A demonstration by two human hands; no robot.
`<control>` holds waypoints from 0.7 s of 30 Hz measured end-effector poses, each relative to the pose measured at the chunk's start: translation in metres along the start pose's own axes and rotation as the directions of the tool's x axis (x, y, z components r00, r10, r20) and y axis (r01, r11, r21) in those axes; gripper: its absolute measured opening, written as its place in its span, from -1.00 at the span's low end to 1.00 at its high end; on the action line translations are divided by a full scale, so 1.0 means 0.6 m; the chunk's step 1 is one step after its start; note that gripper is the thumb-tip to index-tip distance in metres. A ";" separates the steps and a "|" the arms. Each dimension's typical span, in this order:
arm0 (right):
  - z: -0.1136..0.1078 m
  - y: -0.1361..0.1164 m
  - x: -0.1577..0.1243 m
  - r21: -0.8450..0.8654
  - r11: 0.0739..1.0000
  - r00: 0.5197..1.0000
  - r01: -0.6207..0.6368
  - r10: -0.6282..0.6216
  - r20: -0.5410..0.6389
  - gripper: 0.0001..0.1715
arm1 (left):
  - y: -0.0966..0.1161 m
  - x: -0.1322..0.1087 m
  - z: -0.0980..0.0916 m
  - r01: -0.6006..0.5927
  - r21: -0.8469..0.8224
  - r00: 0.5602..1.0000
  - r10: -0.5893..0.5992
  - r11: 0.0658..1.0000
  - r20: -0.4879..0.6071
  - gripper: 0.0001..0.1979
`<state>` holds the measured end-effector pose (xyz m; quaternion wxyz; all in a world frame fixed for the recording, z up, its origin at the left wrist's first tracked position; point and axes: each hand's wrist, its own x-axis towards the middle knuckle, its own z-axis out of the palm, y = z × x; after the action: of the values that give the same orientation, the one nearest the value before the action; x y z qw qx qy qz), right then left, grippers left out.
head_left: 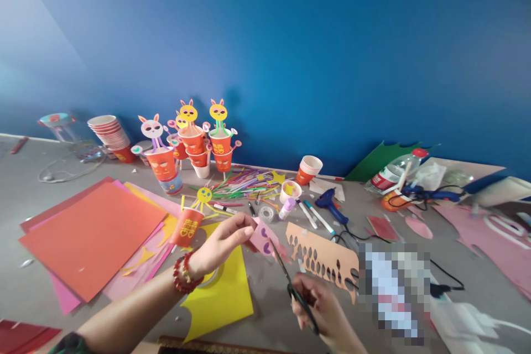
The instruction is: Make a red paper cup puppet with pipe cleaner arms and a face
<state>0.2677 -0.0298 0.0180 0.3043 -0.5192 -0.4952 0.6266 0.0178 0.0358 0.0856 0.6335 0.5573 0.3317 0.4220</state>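
My left hand (226,243), with a red bead bracelet (186,274) at the wrist, pinches a small piece of pink paper (262,234) by its left side. Two purple leaf-like shapes are drawn on that paper. In my right hand (319,310) is a pair of scissors (296,296), its fingers in the handles. The blades point up and left and meet the pink paper's right part. Below my left hand lies a yellow sheet (228,293) with curved cut-outs. Just right of the blades is a peach card (323,254) with rows of leaf-shaped holes.
Paper-cup figures with rabbit heads (161,160) stand at the back left, near stacked cups (108,133). An orange sheet (95,238) tops a paper pile at left. A blue glue gun (332,206) with its cord, markers (318,217) and a bottle (394,171) are to the right.
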 end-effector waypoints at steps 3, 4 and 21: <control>0.008 -0.006 0.000 -0.010 1.000 1.000 0.020 -0.020 0.010 -0.47 | -0.021 -0.015 0.010 -0.011 -0.046 1.000 0.011 0.999 0.005 -0.63; 0.011 -0.006 0.000 -0.010 0.999 0.999 0.030 -0.030 0.021 -0.47 | -0.029 -0.018 0.013 -0.018 -0.043 1.000 0.017 0.999 -0.012 -0.65; 0.021 0.010 0.001 0.086 0.996 0.986 0.037 -0.050 0.162 -0.45 | -0.038 -0.025 0.016 -0.067 0.073 0.998 0.065 0.995 0.022 -0.62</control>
<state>0.2565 -0.0348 0.0119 0.2974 -0.4418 -0.5033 0.6805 0.0235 0.0176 0.0638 0.6016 0.5949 0.3222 0.4247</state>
